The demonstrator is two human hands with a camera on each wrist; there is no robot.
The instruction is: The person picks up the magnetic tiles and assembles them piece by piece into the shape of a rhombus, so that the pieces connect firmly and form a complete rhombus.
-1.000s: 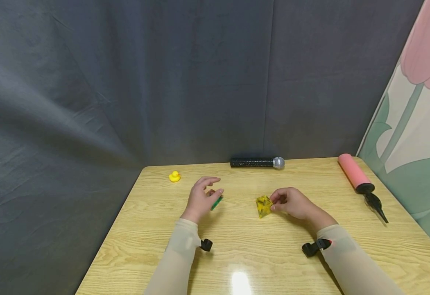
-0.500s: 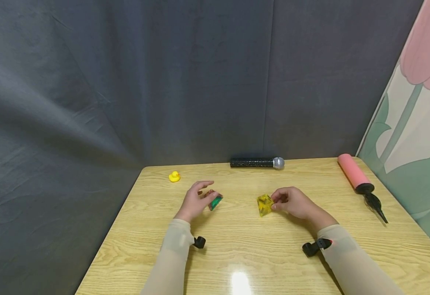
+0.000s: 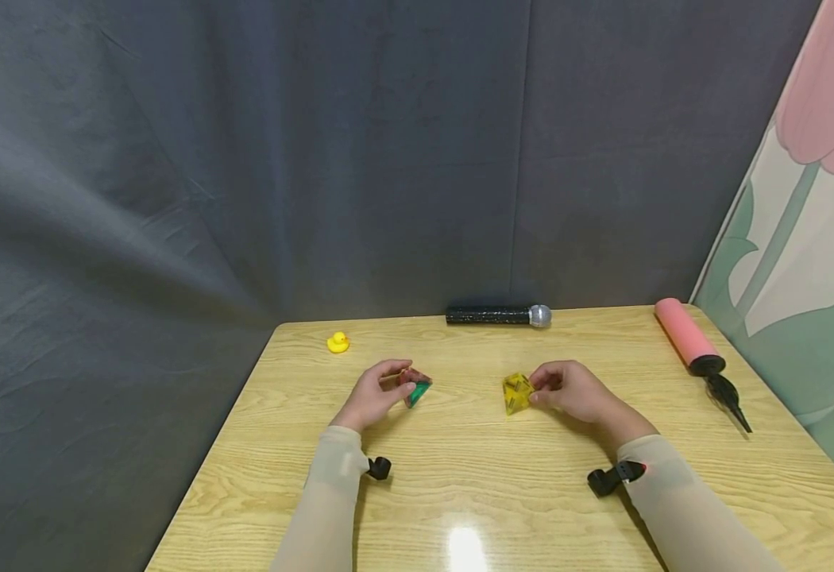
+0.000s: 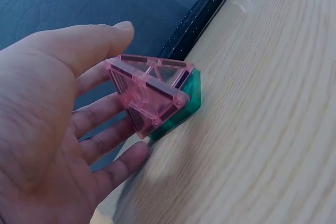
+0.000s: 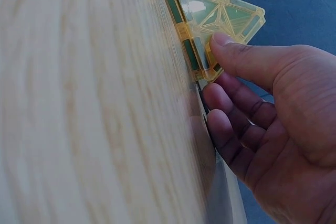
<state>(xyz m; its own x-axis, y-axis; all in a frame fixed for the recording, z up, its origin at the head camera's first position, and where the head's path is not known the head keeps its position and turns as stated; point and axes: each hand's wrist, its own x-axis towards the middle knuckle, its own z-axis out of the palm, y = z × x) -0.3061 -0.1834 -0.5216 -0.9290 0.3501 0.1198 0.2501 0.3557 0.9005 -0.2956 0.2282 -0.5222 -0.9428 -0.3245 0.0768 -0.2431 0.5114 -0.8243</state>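
Note:
In the head view my left hand point(image 3: 372, 395) is beside a small pink and green magnetic-tile shape point(image 3: 415, 388). The left wrist view shows its pink triangular tiles point(image 4: 144, 95) over a green tile point(image 4: 190, 98) close against the table. My left thumb stands apart above the pink edge; the loosely spread fingers lie behind it and are partly hidden. On the right, my right hand point(image 3: 570, 391) pinches a yellow magnetic-tile shape point(image 3: 517, 393) by one corner. Its thumb presses the yellow face in the right wrist view, with the index finger mostly hidden behind.
Along the far edge of the wooden table point(image 3: 460, 477) lies a black microphone point(image 3: 492, 315) with a silver head. A yellow rubber duck point(image 3: 338, 342) stands at the back left. A pink balloon pump point(image 3: 689, 338) lies by the right edge. A dark curtain point(image 3: 388, 159) hangs behind.
My left hand has shifted left and toward me, uncovering more of the pink and green shape, which stays in place. My right hand has moved the yellow shape slightly right and away.

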